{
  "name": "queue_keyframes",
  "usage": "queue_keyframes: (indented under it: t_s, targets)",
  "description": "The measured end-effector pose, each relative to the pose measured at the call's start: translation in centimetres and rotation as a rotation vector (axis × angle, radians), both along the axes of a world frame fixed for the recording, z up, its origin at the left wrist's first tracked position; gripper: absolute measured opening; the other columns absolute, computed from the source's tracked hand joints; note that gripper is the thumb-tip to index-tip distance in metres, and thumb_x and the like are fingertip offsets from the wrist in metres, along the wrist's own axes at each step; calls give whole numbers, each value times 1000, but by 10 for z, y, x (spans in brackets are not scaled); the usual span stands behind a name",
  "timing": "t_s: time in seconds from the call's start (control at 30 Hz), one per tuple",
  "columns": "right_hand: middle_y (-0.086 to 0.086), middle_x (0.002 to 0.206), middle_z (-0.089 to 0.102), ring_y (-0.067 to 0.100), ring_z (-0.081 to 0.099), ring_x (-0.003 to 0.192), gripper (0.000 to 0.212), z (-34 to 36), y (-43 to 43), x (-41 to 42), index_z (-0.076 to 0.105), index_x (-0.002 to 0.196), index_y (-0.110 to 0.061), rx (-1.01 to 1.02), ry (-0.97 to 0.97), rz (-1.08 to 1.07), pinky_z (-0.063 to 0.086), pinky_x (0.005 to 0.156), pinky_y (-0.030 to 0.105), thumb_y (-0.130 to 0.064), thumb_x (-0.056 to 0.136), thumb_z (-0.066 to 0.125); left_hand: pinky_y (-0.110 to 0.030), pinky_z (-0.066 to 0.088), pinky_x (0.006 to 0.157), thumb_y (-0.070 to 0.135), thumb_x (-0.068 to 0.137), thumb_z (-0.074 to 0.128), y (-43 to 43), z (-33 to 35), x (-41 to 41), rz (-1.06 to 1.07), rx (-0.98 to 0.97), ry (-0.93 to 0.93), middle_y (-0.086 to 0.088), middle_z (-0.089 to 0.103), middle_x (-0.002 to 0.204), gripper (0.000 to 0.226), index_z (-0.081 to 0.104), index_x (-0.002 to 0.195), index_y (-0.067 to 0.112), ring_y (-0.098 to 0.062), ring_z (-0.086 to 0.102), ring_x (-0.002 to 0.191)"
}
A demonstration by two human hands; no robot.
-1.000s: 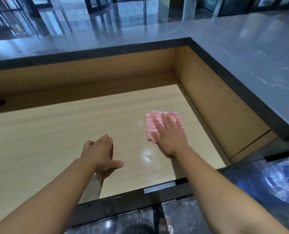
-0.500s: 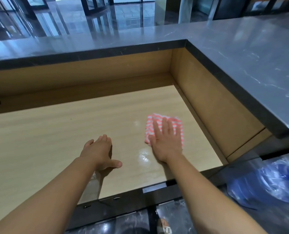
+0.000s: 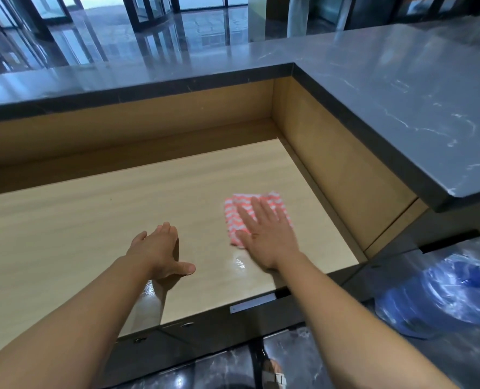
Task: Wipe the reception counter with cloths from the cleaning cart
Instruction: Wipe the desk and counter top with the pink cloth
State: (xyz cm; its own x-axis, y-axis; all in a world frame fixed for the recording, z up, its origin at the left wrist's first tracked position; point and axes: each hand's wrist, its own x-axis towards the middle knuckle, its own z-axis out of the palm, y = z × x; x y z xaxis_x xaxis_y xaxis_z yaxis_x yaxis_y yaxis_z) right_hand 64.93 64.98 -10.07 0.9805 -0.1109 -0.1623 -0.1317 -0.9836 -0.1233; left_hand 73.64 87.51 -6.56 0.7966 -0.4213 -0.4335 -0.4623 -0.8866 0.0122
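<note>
Cloth (image 3: 257,217), pink-and-white, lies right of frame centre on the wooden counter (image 3: 92,220), pressed flat under the right hand (image 3: 266,237); left hand (image 3: 157,249) rests open alongside, holding nothing.

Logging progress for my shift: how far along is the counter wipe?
Done: a wet sheen on the wooden desk, near the front. In hand: the right hand presses a pink striped cloth flat. Left: the dry-looking desk stretch beyond the left hand, and the grey stone top.

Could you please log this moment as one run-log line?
step: wiping | right hand: presses pink-and-white cloth on wooden desk | left hand: holds nothing
</note>
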Motion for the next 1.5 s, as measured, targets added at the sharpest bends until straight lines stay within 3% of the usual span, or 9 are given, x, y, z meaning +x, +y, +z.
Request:
queue_keyframes:
  t_s: [0.23,0.4,0.57,0.8,0.9,1.03,1.27,1.4,1.5]
  targets:
    - [4,162,-16,21,-16,149,59,7,-78,-16,-14,153,-30,-40,68,-248,-1,119,41,-49,103,11,-41,21,115,70,72,64,2,0,-1,-15,-18,-11,1,39,130,81,39,126,14,-19,39,126]
    - [9,160,-22,26,-21,147,59,4,-38,-16,-19,152,-28,23,49,-361,-14,117,48,-46,103,8,-40,22,114,70,72,64,-1,0,1,-22,-14,-7,1,41,126,81,41,125,13,-20,40,125]
    - [9,156,-29,28,-32,142,57,-4,40,-26,-28,147,-28,5,4,-231,-24,113,48,-49,98,-6,-40,23,113,70,71,64,0,0,1,-19,-14,-4,-2,42,131,81,42,125,13,-21,39,126]
    - [2,148,-38,21,-46,130,77,-9,102,-36,-25,147,-30,65,17,37,-38,100,37,-55,74,-22,-41,24,112,66,74,64,-1,-1,0,-19,12,2,-6,37,140,83,39,130,11,-23,34,133]
    - [0,156,-29,18,-33,141,70,-6,77,-41,-21,148,-35,20,-1,56,-31,108,38,-59,82,-15,-41,30,107,68,74,65,-1,1,-2,-7,13,-5,-3,42,130,75,43,122,15,-22,42,121]
    - [2,160,-20,20,-23,147,60,-2,16,-54,-15,152,-33,-41,-1,-79,-19,115,39,-53,101,8,-41,31,107,69,73,65,-3,5,-3,0,22,7,-2,44,124,75,44,120,15,-22,44,116]
    - [5,162,-16,21,-16,149,60,6,-57,-75,-13,154,-30,-44,54,-307,-2,119,43,-51,102,9,-42,33,105,69,73,64,-1,7,-3,-3,14,10,-7,40,137,84,41,128,10,-26,41,124]
    - [8,161,-21,26,-20,148,59,0,-29,-72,-18,153,-28,-1,52,-435,-11,119,48,-47,103,9,-42,34,106,70,73,64,-1,5,-2,-5,1,5,-8,40,138,86,40,130,10,-26,41,124]
    - [8,158,-26,27,-25,146,59,-2,13,-69,-24,149,-28,6,15,-397,-18,114,47,-50,100,0,-42,32,107,70,73,64,-1,5,-3,-1,-12,-8,-6,42,134,81,43,126,12,-25,42,122]
